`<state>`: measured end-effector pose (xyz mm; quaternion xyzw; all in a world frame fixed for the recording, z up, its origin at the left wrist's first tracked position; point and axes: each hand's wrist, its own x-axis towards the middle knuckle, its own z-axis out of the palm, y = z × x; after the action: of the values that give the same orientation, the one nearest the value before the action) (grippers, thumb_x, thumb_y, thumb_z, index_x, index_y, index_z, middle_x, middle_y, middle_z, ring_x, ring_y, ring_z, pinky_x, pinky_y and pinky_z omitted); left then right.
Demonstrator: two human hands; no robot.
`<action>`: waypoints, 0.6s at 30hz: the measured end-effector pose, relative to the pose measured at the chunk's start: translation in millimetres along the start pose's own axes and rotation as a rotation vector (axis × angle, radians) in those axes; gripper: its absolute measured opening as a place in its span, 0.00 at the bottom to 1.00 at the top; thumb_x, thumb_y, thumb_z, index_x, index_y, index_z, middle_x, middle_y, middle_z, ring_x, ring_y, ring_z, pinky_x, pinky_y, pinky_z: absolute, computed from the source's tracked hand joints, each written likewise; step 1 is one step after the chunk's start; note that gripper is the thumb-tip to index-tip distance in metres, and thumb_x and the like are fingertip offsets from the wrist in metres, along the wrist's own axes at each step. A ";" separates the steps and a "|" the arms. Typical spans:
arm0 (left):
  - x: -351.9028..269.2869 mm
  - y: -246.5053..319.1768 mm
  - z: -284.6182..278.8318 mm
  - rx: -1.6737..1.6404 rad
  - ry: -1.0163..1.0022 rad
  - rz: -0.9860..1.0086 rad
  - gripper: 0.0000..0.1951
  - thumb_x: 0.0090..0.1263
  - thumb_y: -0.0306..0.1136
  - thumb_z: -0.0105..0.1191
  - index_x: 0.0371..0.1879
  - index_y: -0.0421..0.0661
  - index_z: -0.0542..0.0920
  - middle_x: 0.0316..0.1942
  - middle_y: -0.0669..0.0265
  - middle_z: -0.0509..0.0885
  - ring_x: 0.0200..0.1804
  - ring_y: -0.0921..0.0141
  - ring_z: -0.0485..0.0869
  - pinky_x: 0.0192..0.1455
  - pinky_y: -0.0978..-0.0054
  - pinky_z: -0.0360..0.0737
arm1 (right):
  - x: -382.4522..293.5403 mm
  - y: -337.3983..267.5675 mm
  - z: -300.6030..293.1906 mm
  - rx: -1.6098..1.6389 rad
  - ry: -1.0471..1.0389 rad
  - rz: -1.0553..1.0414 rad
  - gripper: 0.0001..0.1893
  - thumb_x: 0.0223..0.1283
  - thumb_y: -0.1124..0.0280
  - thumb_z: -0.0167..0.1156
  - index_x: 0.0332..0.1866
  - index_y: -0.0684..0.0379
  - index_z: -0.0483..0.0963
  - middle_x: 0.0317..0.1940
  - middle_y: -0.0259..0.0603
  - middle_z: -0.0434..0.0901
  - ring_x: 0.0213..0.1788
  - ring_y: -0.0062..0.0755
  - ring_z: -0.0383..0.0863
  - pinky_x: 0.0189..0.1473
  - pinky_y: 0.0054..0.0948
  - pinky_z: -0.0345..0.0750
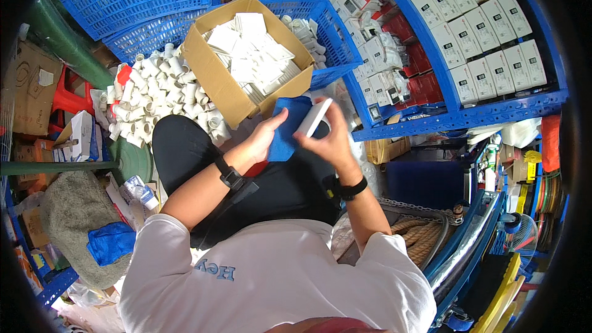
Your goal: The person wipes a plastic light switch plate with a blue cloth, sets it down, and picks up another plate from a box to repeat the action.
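Note:
My left hand [264, 138] grips a folded blue cloth [286, 132], its thumb lying on top. Close beside the cloth, my right hand [334, 136] holds a white square plate [313, 118] by its edges, tilted between thumb and fingers. Just beyond both hands stands an open cardboard box [215, 85] full of similar white plates [249, 58], some in rows and some lying loose on top. The face of the plate in my right hand is seen only edge-on.
White plastic pipe fittings [162, 88] lie heaped left of the box. Blue plastic crates [138, 0] stand behind. A blue metal shelf [504, 111] with white boxes [490, 74] rises at the right. A red stool [69, 92] and a green post [69, 41] are at the left.

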<state>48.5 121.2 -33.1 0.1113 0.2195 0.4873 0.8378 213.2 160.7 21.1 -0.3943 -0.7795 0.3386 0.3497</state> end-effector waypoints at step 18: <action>-10.7 11.2 9.9 0.057 -0.131 0.073 0.26 0.72 0.47 0.42 0.64 0.44 0.61 0.56 0.64 0.73 0.53 0.73 0.75 0.56 0.74 0.73 | 2.3 -3.6 2.8 -0.332 0.015 0.081 0.55 0.29 0.57 0.77 0.64 0.74 0.54 0.53 0.57 0.63 0.55 0.50 0.69 0.55 0.37 0.71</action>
<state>40.0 117.8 -17.2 0.1749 0.1737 0.5029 0.8284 208.6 160.3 23.1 -0.4802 -0.8056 0.2160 0.2716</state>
